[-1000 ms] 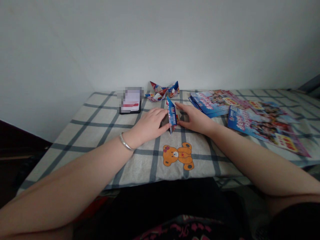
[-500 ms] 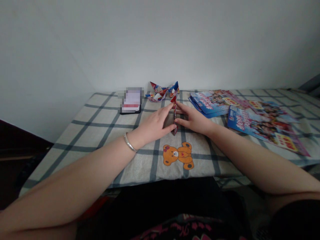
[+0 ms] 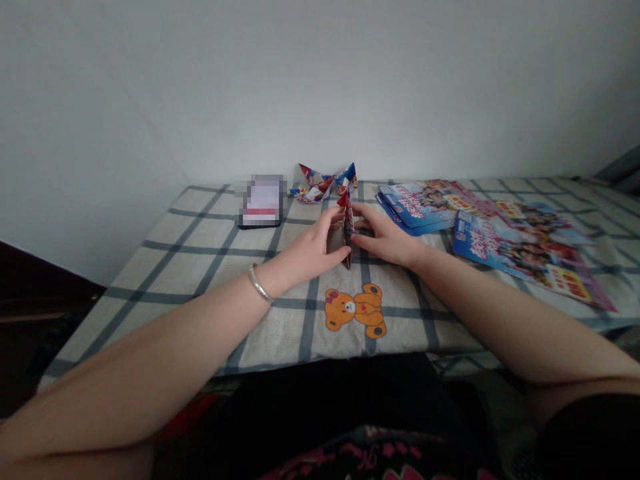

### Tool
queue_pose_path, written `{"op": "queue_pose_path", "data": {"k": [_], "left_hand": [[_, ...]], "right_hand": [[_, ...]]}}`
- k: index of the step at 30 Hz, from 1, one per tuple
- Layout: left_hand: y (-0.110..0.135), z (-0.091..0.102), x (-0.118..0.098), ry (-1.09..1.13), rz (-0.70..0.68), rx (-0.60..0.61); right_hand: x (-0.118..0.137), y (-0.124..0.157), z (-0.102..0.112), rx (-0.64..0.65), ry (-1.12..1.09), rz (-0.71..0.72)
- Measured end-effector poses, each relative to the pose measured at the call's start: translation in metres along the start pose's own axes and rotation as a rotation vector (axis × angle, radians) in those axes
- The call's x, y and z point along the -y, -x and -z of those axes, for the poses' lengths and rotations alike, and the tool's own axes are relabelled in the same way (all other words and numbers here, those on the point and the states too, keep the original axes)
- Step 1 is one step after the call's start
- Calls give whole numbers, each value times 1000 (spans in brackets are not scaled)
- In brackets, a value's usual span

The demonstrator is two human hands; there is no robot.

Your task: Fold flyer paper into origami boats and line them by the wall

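Observation:
Between my hands a folded paper piece (image 3: 348, 223), red and dark with print, stands on its edge on the tablecloth. My left hand (image 3: 315, 243) grips it from the left, thumb at the near end and fingers at the far end. From the right, my right hand (image 3: 385, 235) holds its other face with thumb and fingertips. Some fingertips are hidden behind the paper. Just beyond it, near the wall, sits a folded paper figure (image 3: 325, 185) with pointed corners in red, blue and white.
A phone (image 3: 262, 201), partly pixelated, lies at the back left. Printed leaflets (image 3: 425, 203) are piled at the right, with another leaflet (image 3: 530, 257) nearer. The checked tablecloth (image 3: 175, 250) carries a bear picture (image 3: 355, 310). A white wall (image 3: 320, 80) rises behind.
The folded paper has turned or spread slightly, so more of its printed face shows. My left fingers are more bent. Both hands stay in nearly the same place.

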State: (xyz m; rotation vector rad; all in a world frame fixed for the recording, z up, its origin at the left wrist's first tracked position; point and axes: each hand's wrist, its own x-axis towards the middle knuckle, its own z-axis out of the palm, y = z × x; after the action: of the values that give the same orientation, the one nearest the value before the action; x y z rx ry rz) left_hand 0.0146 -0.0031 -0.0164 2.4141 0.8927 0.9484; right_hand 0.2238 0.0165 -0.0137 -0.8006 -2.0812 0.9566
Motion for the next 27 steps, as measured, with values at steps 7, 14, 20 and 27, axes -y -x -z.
{"op": "queue_pose_path", "data": {"k": [7,14,20,27], "left_hand": [[0,1,6,155,62,-25],[-1,9,7,61,-16,12],[-2,10,9,79,-27,11],[-3,15,7,32,9,45]], "right_hand": [[-2,1,4,19,69,39],[-4,1,7,34,86,99],[-3,1,10,-20,163,129],[2,3,15,-44,299,128]]}}
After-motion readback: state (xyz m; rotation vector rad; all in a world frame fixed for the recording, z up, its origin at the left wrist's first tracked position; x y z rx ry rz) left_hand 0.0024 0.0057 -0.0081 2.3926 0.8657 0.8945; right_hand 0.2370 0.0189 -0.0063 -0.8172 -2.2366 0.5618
